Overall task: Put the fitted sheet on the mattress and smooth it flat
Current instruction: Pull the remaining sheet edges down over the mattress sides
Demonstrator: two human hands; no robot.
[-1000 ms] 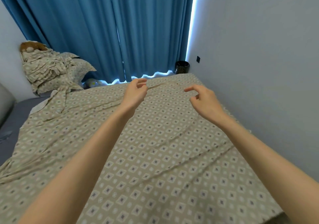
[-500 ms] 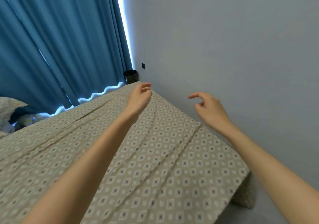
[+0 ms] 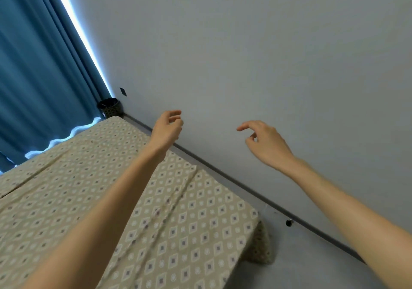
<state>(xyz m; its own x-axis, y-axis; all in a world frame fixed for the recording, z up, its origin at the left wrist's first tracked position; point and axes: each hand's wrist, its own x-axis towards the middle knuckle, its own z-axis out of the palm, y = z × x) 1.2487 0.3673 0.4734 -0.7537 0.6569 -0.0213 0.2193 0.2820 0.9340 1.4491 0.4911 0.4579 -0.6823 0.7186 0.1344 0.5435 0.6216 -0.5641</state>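
Note:
The beige fitted sheet (image 3: 93,190) with a diamond pattern covers the mattress, filling the lower left of the view. Long diagonal creases cross it, and its near right corner (image 3: 259,242) hangs down over the mattress corner. My left hand (image 3: 167,128) hovers above the bed's right edge with loosely curled fingers, holding nothing. Further right, my right hand (image 3: 265,142) floats in front of the wall, fingers relaxed and empty. Neither hand touches the sheet.
A grey wall (image 3: 267,54) with a dark skirting strip (image 3: 245,190) runs close along the bed's right side. Blue curtains (image 3: 33,77) hang behind the bed. A small dark bin (image 3: 110,107) stands in the far corner. A narrow strip of grey floor (image 3: 296,257) lies between bed and wall.
The view has swung right and tilted, so the pillows have left the view and the wall fills most of it. Both hands have drifted right, off the sheet, still empty.

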